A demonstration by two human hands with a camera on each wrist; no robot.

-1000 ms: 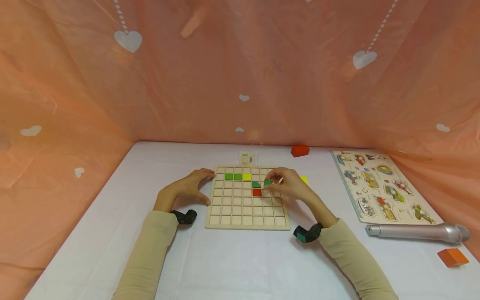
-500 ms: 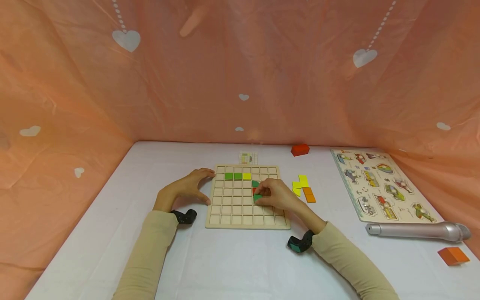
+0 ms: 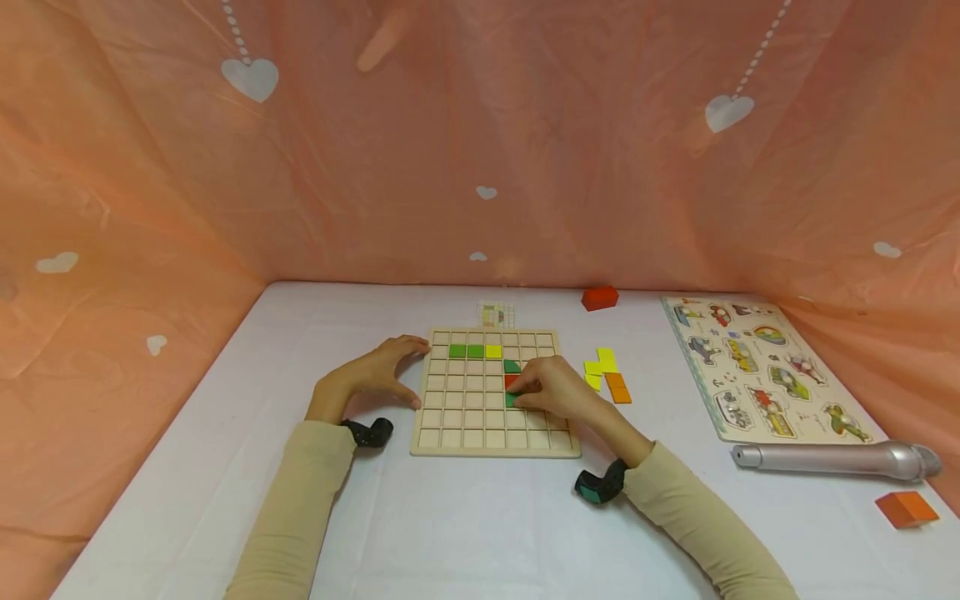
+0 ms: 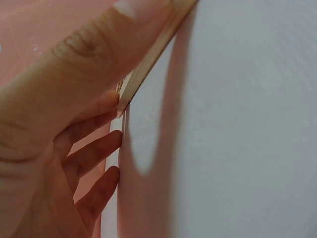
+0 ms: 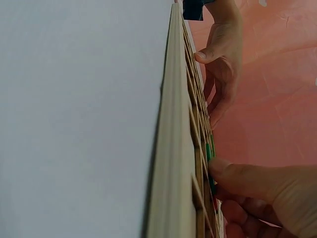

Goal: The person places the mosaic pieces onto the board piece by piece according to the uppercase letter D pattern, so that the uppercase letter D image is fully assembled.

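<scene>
A wooden grid board point(image 3: 452, 421) lies in the middle of the table. My right hand point(image 3: 558, 386) pinches a green tile point(image 3: 510, 400) at the cell just below a red tile point(image 3: 511, 381), whose right part is hidden by fingers. Above the red one sits a green tile with a cut corner point(image 3: 512, 367). Farther left, two green squares point(image 3: 467, 352) and a yellow square point(image 3: 492, 352) fill cells in one row. My left hand point(image 3: 371, 369) rests at the board's left edge, thumb and fingers spread; the left wrist view shows its thumb point(image 4: 89, 54) against that edge.
Behind the board lies a small pattern card point(image 3: 497, 315). Yellow tiles point(image 3: 607, 360) and orange tiles point(image 3: 618, 388) lie to its right. A red block point(image 3: 600, 298), a picture puzzle board point(image 3: 810, 417), a silver microphone point(image 3: 832, 459) and an orange block point(image 3: 906, 510) stand farther out.
My right hand has moved left and toward me with the green tile, from the board's right side to below the red tile, and lowered it there. My left hand has stayed put.
</scene>
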